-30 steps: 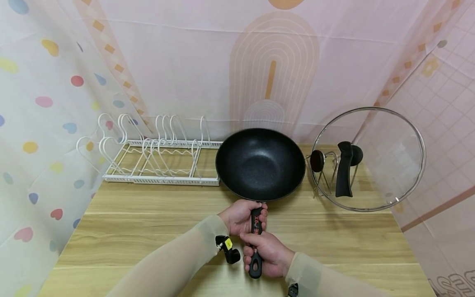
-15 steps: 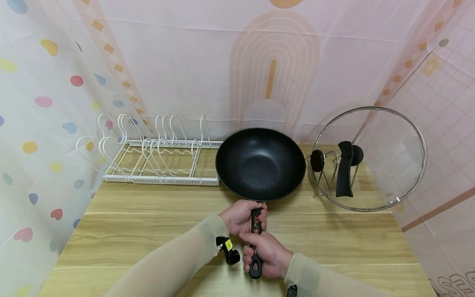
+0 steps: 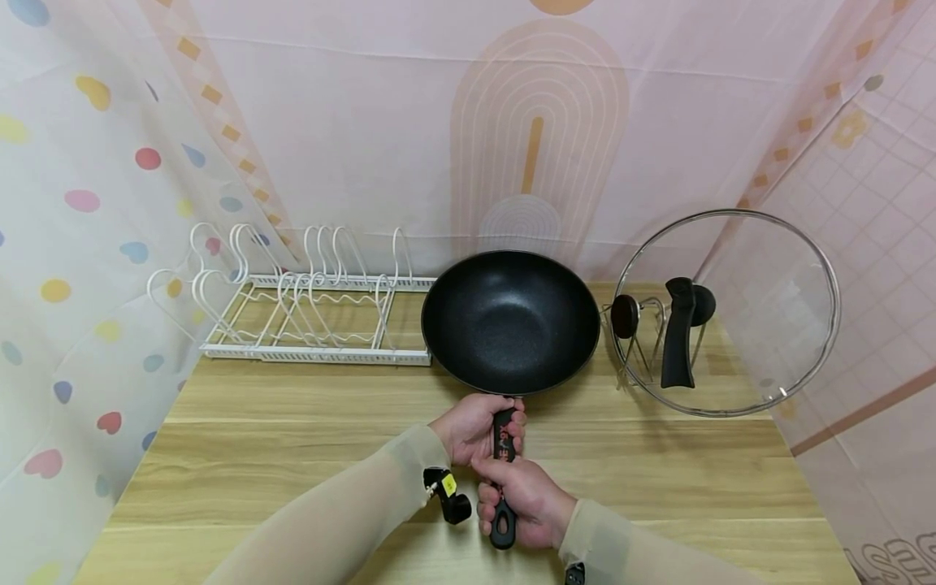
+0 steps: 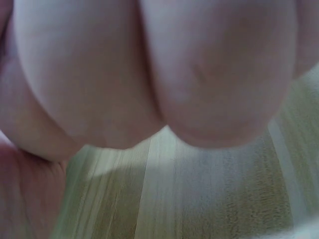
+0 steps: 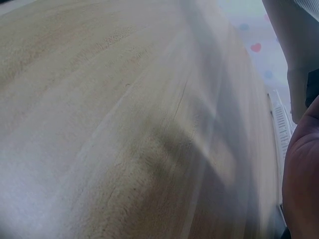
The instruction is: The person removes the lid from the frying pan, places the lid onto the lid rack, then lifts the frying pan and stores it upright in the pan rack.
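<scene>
A black wok (image 3: 512,321) faces up in the middle of the head view, its long black handle (image 3: 504,435) pointing toward me. My left hand (image 3: 475,426) grips that handle close to the bowl, fingers wrapped around it. Just nearer to me, my right hand (image 3: 530,500) holds the handle's lower part, and the looped handle end sticks out below its fingers. The two hands touch or nearly touch. In the left wrist view, curled fingers (image 4: 214,74) fill the upper part. The right wrist view catches only part of a hand (image 5: 304,174) at its right edge.
Left of the wok stands a white wire rack (image 3: 314,353) with upright loops. On the right, a glass lid (image 3: 760,309) with a black handle leans upright in a metal stand (image 3: 643,357). Everything is on a wooden table (image 3: 292,422) before a patterned curtain (image 3: 351,122).
</scene>
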`<act>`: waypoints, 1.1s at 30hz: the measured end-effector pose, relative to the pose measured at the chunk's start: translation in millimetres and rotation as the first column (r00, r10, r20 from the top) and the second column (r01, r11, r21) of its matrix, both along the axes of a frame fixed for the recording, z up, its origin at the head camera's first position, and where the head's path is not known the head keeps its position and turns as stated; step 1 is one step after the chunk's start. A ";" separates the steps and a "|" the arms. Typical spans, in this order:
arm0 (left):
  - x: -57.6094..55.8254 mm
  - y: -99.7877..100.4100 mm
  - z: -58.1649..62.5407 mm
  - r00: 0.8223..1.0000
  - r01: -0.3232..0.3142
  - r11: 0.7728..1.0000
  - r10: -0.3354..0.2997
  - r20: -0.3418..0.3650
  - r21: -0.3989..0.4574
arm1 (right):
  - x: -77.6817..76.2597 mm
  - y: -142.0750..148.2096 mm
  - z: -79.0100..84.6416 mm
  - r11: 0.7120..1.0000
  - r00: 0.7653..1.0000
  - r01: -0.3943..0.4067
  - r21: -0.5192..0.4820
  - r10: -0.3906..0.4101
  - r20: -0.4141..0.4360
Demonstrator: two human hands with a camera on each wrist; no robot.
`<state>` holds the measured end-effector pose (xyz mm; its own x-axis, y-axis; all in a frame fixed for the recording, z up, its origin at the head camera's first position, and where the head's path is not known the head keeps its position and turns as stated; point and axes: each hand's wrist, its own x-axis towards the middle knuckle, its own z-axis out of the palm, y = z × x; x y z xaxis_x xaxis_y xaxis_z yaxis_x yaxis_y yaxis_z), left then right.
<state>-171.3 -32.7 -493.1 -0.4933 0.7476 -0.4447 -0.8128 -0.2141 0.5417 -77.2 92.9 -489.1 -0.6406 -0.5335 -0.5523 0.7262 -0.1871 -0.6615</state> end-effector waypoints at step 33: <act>6.0 0.6 3.6 0.999 -0.038 0.999 0.038 -0.011 -0.036 | 4.2 -2.3 4.5 1.000 1.000 0.011 -0.017 -0.011 0.010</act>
